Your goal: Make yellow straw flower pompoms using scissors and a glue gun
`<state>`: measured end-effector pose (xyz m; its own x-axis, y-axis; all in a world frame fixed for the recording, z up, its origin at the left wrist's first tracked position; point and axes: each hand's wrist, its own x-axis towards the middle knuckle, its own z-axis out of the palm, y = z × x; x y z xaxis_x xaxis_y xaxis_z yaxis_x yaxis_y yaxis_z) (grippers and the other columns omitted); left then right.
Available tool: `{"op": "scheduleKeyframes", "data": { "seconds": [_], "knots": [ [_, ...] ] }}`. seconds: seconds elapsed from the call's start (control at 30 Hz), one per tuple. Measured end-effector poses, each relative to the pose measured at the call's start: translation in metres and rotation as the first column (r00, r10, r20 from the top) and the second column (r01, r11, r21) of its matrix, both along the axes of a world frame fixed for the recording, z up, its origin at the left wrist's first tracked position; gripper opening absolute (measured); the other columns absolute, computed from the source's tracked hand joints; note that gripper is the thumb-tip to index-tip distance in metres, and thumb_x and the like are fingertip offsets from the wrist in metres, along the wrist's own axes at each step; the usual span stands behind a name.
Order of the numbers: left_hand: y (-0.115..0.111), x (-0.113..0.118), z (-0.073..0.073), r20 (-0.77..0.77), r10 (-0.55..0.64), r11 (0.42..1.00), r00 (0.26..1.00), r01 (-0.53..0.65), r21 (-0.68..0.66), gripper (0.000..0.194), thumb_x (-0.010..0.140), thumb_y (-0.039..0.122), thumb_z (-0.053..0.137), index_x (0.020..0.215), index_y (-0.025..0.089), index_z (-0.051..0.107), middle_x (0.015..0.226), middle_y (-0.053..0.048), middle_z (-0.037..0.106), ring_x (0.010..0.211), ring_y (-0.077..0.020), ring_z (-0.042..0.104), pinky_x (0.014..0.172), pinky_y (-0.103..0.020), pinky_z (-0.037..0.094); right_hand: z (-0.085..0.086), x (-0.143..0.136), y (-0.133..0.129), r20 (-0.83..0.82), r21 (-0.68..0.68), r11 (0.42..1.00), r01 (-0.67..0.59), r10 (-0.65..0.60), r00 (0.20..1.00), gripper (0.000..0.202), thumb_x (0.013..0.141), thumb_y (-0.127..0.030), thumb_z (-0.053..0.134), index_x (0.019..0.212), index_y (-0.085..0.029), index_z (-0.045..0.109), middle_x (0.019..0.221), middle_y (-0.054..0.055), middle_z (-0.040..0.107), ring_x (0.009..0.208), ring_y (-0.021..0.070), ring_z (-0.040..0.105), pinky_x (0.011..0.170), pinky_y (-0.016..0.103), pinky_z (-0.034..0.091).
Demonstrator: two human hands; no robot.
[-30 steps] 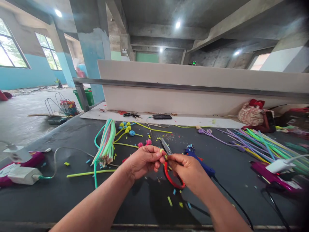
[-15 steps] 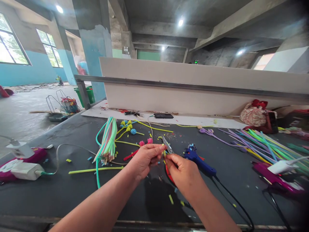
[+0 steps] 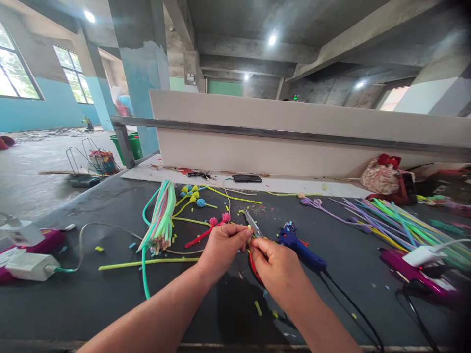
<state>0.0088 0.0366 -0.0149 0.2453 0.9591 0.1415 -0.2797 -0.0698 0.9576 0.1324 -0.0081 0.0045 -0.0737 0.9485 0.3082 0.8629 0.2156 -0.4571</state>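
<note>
Fingertips pinched, my left hand (image 3: 225,245) grips a small yellow piece (image 3: 249,228) near the middle of the dark table. My right hand (image 3: 275,260) is closed just to its right, its fingertips almost meeting the left ones at the lower end of the piece. Scissors (image 3: 252,221) with red handles lie beneath and beyond my hands, blades pointing away. To the right rests a blue glue gun (image 3: 303,249). Pink-tipped stems (image 3: 213,223) lie left of my hands, near yellow and blue balls on stems (image 3: 191,193).
A bundle of pastel stems (image 3: 162,215) stands left; more coloured stems (image 3: 390,220) lie right. Magenta power strips with white plugs (image 3: 33,264) sit at both sides. A phone (image 3: 247,178) lies by the white panel (image 3: 257,147). A black cord (image 3: 353,299) trails from the glue gun.
The view has shifted slightly. Both hands remain together at the yellow piece, with the fingertips slightly rearranged and less of the piece showing between them.
</note>
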Motion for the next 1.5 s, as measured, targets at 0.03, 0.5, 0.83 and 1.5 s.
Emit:
{"op": "scheduleKeyframes", "data": {
  "seconds": [0.03,0.5,0.83,1.5],
  "knots": [
    [-0.001,-0.001,0.001,0.025,-0.023,0.999,0.999,0.023,-0.028,0.029,0.068,0.038,0.069,0.063,0.011,0.065,0.046,0.004,0.045,0.045,-0.0044,0.034,0.046,-0.02,0.025,0.0,0.0,0.0,0.002,-0.004,1.0,0.001,-0.001,1.0,0.028,0.084,-0.026,0.043,0.072,-0.022,0.068,0.062,0.003,0.068,0.056,0.0143,0.059,0.053,0.021,0.036],
    [-0.003,-0.004,0.003,0.307,-0.1,0.968,0.946,0.164,-0.189,0.026,0.065,0.035,0.073,0.07,0.011,0.064,0.048,0.007,0.033,0.044,-0.0025,0.025,0.043,-0.018,0.018,0.004,-0.001,-0.003,0.059,-0.056,0.998,0.03,-0.026,0.998,0.026,0.086,-0.024,0.04,0.069,-0.022,0.06,0.061,0.002,0.063,0.057,0.0142,0.056,0.052,0.022,0.033],
    [0.002,-0.003,-0.005,-0.133,0.043,0.996,0.99,-0.032,0.083,0.029,0.071,0.039,0.065,0.06,0.012,0.064,0.049,0.003,0.048,0.05,-0.007,0.039,0.05,-0.021,0.031,0.012,-0.003,-0.01,0.243,-0.068,0.997,0.043,-0.025,0.97,0.026,0.086,-0.02,0.039,0.062,-0.021,0.049,0.059,0.0,0.058,0.053,0.0126,0.048,0.051,0.025,0.023],
    [-0.013,-0.005,-0.002,-0.133,-0.446,0.892,0.885,0.451,0.009,0.029,0.081,0.037,0.053,0.068,0.011,0.06,0.062,-0.001,0.052,0.057,-0.0087,0.044,0.056,-0.021,0.035,0.041,0.033,-0.021,0.086,-0.154,0.959,-0.237,0.252,0.964,0.021,0.081,-0.02,0.045,0.065,-0.02,0.058,0.056,-0.004,0.052,0.051,0.0091,0.043,0.049,0.021,0.029]
  ]
}}
